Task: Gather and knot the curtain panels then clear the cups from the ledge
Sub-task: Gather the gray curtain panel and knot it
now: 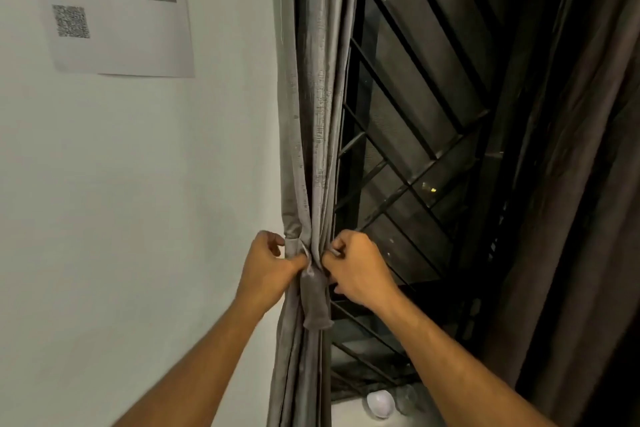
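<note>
Left hand and right hand each pinch the tie-back around the grey curtain. Pull evenly outward — cinch snug, keeping folds bunched.

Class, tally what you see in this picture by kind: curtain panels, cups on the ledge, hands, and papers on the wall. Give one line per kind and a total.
Curtain panels: 2, a grey curtain panel and a dark curtain panel
Cups: 2, a white cup and a clear cup
Hands: 2, left hand and right hand
Papers: 1, a paper
Total: 7

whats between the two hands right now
In the head view, the bunched grey curtain panel with its tie band: left hand and right hand grip it from either side.
</note>
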Demonstrator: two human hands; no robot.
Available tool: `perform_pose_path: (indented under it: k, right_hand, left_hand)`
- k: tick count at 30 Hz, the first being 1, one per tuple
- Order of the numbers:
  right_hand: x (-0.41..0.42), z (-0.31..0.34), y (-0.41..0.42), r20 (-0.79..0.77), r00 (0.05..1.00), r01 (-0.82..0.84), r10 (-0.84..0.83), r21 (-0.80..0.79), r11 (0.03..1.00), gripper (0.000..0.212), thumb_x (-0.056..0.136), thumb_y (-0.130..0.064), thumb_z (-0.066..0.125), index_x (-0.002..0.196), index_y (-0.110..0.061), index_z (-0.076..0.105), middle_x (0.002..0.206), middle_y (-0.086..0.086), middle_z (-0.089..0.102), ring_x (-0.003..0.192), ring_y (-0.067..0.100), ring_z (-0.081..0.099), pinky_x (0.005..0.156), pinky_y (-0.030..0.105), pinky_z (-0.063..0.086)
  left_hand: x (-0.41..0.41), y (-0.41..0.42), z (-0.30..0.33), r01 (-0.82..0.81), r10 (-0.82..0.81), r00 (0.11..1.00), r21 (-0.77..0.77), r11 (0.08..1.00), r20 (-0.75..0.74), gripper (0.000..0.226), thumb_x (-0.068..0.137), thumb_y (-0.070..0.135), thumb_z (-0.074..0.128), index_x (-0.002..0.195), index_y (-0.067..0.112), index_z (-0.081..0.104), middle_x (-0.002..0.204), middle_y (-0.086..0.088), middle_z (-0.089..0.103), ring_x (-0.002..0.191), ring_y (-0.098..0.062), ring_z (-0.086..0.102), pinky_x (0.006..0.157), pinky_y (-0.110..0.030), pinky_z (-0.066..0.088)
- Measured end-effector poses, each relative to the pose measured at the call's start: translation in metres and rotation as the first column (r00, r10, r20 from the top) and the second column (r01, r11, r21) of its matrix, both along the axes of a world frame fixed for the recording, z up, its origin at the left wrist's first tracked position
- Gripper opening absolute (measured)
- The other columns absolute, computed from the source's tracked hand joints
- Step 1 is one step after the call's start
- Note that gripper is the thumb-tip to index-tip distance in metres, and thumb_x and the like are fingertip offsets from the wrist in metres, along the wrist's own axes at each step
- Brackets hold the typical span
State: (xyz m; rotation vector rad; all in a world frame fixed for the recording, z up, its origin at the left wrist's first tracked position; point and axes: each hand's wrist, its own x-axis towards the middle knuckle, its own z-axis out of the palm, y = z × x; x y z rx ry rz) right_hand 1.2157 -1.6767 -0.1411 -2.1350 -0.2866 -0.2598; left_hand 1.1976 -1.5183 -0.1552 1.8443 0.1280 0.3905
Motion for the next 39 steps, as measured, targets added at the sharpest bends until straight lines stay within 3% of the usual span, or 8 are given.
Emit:
perform_pose_path:
  k: [4,7,15,20,23,28,34,39]
  right_hand:
    - [-0.001,-0.028,0.010,-0.039,0.999,-0.008,0.022,0.335,0.942,0.021,0.096,-0.018,0.066,0.080,-0.010,0.056,0.079,0.022,0.068,0.080,0.040,0.071,0.075,0.059,0.060]
    - [-0.019,-0.037,0.019,-0.029,0.998,-0.040,0.059,0.439,0.898,0.026,0.098,-0.023,0.068,0.085,-0.003,0.059,0.081,0.024,0.069,0.079,0.043,0.071,0.073,0.059,0.060]
    - [-0.069,-0.059,0.030,0.013,0.998,-0.053,0.056,0.599,0.799,0.023,0.095,-0.006,0.065,0.074,-0.004,0.055,0.069,0.009,0.063,0.066,0.019,0.062,0.066,0.032,0.057]
    - [-0.094,-0.069,0.033,0.164,0.975,-0.207,0.148,0.446,0.871,0.019,0.094,0.002,0.066,0.079,0.011,0.059,0.116,0.008,0.068,0.108,0.017,0.070,0.094,0.035,0.059]
    - [-0.113,-0.068,0.040,0.196,0.970,-0.200,0.142,0.320,0.926,0.016,0.099,-0.011,0.066,0.111,-0.003,0.074,0.128,-0.002,0.053,0.109,0.014,0.065,0.093,0.030,0.058]
    - [-0.136,-0.053,0.032,0.130,0.978,-0.178,0.161,0.134,0.975,0.015,0.098,-0.015,0.068,0.095,-0.002,0.075,0.124,-0.002,0.048,0.106,0.011,0.062,0.088,0.015,0.054]
    - [-0.177,-0.008,0.022,-0.202,0.961,-0.024,0.190,0.624,0.781,0.040,0.088,-0.047,0.070,0.102,-0.011,0.076,0.095,0.013,0.079,0.078,0.030,0.075,0.065,0.038,0.054]
    - [-0.184,-0.002,0.038,-0.174,0.970,-0.052,0.168,0.530,0.846,0.022,0.099,-0.024,0.068,0.105,-0.003,0.069,0.082,0.011,0.075,0.066,0.019,0.072,0.060,0.032,0.060]
  left_hand:
    - [-0.024,-0.012,-0.017,-0.059,0.051,0.997,-0.137,0.989,-0.059,0.032,0.094,0.025,0.068,0.071,0.004,0.065,0.066,-0.014,0.066,0.060,-0.025,0.065,0.066,-0.050,0.062]
    - [-0.042,-0.016,-0.022,-0.130,0.128,0.991,-0.138,0.982,-0.026,0.051,0.107,0.037,0.044,0.066,0.013,0.060,0.065,-0.007,0.063,0.065,-0.021,0.063,0.061,-0.036,0.053]
    - [-0.067,-0.012,-0.023,-0.038,0.052,0.996,-0.203,0.978,0.066,0.039,0.106,0.039,0.046,0.093,0.013,0.072,0.086,-0.006,0.077,0.084,-0.024,0.074,0.078,-0.038,0.060]
    - [-0.093,0.010,-0.012,0.192,-0.248,0.967,-0.489,0.851,-0.051,0.033,0.104,0.027,0.050,0.115,0.007,0.073,0.111,-0.017,0.076,0.104,-0.034,0.072,0.096,-0.055,0.056]
    - [-0.107,0.011,-0.006,0.318,-0.354,0.935,-0.374,0.871,-0.030,0.031,0.103,0.030,0.055,0.110,0.008,0.076,0.107,-0.016,0.076,0.097,-0.032,0.071,0.094,-0.054,0.058]
    - [-0.122,0.008,0.002,0.302,-0.304,0.953,-0.095,0.948,-0.003,0.028,0.102,0.026,0.059,0.087,0.013,0.079,0.082,-0.011,0.077,0.076,-0.018,0.070,0.073,-0.033,0.059]
    - [-0.129,0.002,0.000,0.176,-0.178,0.984,0.060,0.983,0.029,0.032,0.106,0.029,0.048,0.095,0.005,0.065,0.084,-0.012,0.068,0.076,-0.021,0.063,0.070,-0.036,0.050]
    - [-0.133,0.006,-0.006,0.181,-0.181,0.982,0.015,0.983,0.050,0.035,0.106,0.042,0.044,0.104,0.009,0.056,0.087,-0.006,0.067,0.078,-0.015,0.068,0.066,-0.027,0.052]
